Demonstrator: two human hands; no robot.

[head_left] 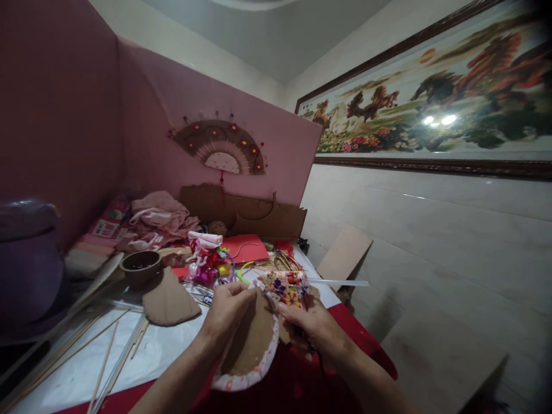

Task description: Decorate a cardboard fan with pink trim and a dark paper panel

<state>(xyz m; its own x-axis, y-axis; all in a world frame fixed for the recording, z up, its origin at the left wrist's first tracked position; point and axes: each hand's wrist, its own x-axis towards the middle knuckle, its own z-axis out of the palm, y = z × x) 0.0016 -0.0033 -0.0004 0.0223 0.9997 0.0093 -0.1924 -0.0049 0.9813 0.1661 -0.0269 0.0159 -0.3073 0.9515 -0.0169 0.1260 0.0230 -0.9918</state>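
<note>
Left forearm (176,365), bare: angled inward from lower left. Right forearm (364,368), bare: angled inward from lower right. Left hand (230,302): closed in a pinch. Right hand (310,322): thumb pointing leftward, grip closed (underside shadowed).

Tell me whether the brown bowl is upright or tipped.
Upright: the brown bowl sits with its open mouth facing up.

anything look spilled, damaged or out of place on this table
No spill shows. Thin sticks lie scattered at odd angles across the white sheet, and the brown cardboard before the pink panel has an uneven, notched top edge.
</note>
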